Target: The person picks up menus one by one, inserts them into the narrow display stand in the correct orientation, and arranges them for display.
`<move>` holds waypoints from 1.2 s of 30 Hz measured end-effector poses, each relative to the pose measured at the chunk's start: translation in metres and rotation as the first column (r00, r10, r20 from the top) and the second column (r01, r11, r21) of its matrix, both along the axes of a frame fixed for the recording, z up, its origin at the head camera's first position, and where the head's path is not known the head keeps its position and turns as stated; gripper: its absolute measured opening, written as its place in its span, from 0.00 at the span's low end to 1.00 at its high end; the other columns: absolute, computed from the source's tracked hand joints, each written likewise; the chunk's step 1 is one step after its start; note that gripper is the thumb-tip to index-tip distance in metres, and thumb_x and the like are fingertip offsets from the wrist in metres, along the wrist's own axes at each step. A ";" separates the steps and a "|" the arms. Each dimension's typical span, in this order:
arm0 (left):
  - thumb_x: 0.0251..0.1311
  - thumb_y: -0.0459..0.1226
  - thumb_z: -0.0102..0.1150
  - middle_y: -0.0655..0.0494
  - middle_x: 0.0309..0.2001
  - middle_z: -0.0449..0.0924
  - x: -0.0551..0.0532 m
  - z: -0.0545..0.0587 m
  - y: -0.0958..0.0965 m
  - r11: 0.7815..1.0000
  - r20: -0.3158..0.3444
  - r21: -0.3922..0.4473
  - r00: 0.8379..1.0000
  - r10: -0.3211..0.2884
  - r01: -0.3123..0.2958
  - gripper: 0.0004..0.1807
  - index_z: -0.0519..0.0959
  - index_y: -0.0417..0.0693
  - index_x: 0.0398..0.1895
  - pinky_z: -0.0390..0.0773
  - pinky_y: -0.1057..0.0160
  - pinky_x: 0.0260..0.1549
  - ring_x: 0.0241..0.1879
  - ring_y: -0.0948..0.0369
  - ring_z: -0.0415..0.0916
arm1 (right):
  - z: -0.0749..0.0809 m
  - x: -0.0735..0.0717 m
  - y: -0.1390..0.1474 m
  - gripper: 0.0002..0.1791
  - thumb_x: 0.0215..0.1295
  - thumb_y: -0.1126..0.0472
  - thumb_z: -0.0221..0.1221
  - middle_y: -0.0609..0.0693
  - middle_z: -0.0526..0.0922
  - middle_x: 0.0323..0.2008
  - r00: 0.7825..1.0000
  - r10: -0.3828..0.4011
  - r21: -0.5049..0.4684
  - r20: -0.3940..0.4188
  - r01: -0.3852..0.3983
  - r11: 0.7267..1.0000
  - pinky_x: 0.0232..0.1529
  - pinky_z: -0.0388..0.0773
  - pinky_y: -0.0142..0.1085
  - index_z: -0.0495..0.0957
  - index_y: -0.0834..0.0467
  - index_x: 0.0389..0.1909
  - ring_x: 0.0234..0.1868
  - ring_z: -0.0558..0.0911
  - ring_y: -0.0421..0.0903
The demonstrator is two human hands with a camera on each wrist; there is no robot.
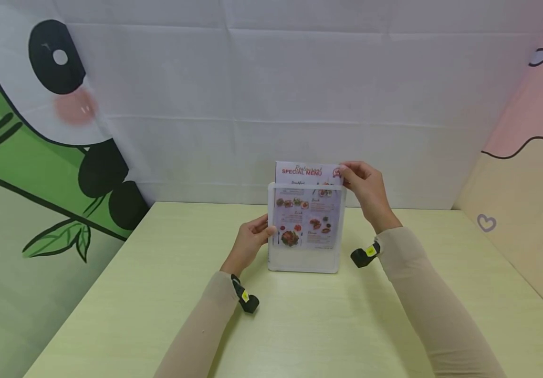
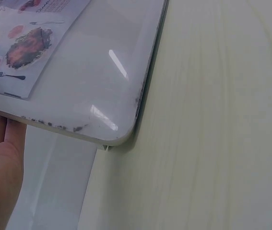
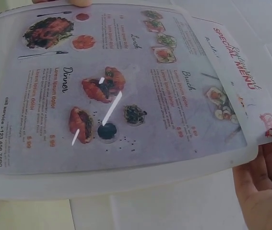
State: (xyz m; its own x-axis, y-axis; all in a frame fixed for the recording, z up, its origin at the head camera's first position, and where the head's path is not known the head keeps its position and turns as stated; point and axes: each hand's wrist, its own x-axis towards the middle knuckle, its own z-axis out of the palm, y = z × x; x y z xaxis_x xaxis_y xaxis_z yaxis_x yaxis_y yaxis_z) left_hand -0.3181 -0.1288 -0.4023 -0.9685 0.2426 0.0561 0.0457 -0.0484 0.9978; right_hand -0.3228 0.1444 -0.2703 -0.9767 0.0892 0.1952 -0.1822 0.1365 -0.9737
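Observation:
A clear menu holder with a white frame [image 1: 303, 261] stands upright on the table, its lower edge at the tabletop. Inside it sits a printed menu sheet [image 1: 302, 172], headed "Special Menu", with its top part sticking out above the frame. My left hand [image 1: 248, 241] grips the holder's left edge, thumb on the front and fingers behind. With thumb and fingers my right hand [image 1: 367, 191] pinches the sheet's upper right corner. Through the clear front in the right wrist view, food pictures and prices show on the menu [image 3: 126, 96]. Below the sheet the holder's bottom strip [image 2: 112, 96] shows bare plastic.
The pale wooden table [image 1: 167, 315] runs back to a white cloth backdrop [image 1: 300, 79]. At the left is a panel with a painted panda and bamboo [image 1: 11, 131]; a pink and cream panel [image 1: 512, 199] stands at the right. Each wrist wears a small black camera [image 1: 365, 256].

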 end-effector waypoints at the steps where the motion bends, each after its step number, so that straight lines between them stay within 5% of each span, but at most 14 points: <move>1: 0.63 0.41 0.60 0.48 0.62 0.75 0.000 0.000 0.000 1.000 0.001 0.002 1.000 0.000 0.000 0.30 0.68 0.48 0.68 0.79 0.60 0.54 0.59 0.55 0.75 | 0.000 0.000 0.000 0.20 0.68 0.50 0.57 0.46 0.78 0.45 1.000 -0.003 -0.002 0.005 0.003 1.000 0.62 0.74 0.39 0.76 0.59 0.52 0.46 0.79 0.41; 36: 0.62 0.43 0.61 0.49 0.62 0.75 -0.001 -0.001 -0.001 0.999 0.017 -0.032 1.000 0.011 -0.010 0.30 0.68 0.50 0.68 0.79 0.58 0.54 0.60 0.55 0.74 | -0.011 0.006 -0.004 0.16 0.69 0.50 0.56 0.44 0.78 0.45 0.996 0.012 0.039 0.083 -0.015 0.999 0.58 0.73 0.39 0.76 0.56 0.48 0.44 0.78 0.41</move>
